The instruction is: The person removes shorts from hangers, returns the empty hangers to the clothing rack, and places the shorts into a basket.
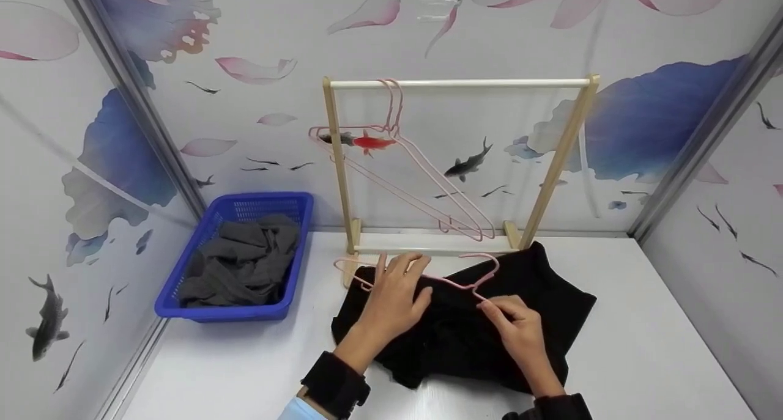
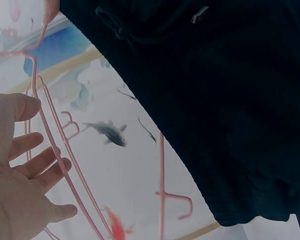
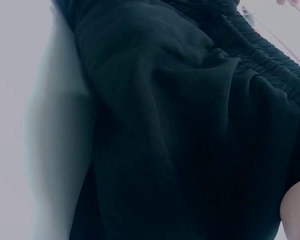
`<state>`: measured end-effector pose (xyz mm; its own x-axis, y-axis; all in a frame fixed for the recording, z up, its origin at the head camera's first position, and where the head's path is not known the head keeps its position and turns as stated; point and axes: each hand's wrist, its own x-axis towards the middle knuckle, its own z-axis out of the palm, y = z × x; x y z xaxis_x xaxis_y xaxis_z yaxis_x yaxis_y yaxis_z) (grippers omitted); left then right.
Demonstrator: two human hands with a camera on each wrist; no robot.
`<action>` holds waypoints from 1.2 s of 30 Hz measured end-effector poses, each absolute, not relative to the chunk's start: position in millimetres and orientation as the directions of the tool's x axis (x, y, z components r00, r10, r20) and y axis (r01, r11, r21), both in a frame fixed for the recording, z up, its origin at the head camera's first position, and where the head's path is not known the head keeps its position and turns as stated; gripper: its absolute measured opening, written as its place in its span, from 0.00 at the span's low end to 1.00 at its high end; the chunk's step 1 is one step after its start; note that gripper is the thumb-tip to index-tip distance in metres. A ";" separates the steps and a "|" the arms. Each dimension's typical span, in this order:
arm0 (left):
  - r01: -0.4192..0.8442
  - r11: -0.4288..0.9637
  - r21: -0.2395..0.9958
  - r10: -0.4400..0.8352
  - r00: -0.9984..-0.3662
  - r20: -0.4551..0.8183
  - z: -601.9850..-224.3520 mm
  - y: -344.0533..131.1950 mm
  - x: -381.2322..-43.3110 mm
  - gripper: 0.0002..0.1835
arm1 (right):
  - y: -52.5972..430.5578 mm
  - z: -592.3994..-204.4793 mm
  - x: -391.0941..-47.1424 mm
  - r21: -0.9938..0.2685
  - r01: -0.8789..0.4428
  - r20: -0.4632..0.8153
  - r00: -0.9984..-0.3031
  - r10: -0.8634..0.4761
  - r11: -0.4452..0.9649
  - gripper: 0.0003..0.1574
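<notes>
Black shorts (image 1: 452, 346) with a gathered elastic waistband (image 3: 260, 47) and a drawstring (image 2: 112, 22) lie spread on the table. A pink hanger (image 1: 449, 281) is at their waist edge, its left end beside the waistband and its hook upward. My right hand (image 1: 520, 328) pinches the hanger just below the neck, over the shorts. My left hand (image 1: 394, 298) is over the hanger's left half. In the left wrist view, the left hand's fingers (image 2: 45, 165) are spread and relaxed beside the hanger wire. Only a bit of skin shows at the right wrist view's lower right edge.
Behind the shorts stands a wooden rack with a white rail (image 1: 459, 84). Two pink hangers (image 1: 422, 163) hang at the rail's left part. A blue basket (image 1: 306, 224) with a grey garment (image 1: 244, 261) sits at the left. Printed panels wall in the table.
</notes>
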<state>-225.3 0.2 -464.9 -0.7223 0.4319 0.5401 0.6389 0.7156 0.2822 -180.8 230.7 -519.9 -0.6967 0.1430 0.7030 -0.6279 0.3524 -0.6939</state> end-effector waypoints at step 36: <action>0.680 0.622 0.389 0.422 -0.709 0.566 -478.2 20.6 -228.4 0.09 | 237.8 -540.7 -196.9 -0.631 -0.582 0.687 -0.726 0.022 0.512 0.17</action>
<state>-228.4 20.6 -478.2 -0.7087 0.4217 0.5656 0.6801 0.6217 0.3886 -196.9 237.8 -540.7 -0.7259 0.0222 0.6875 -0.5824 0.5121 -0.6314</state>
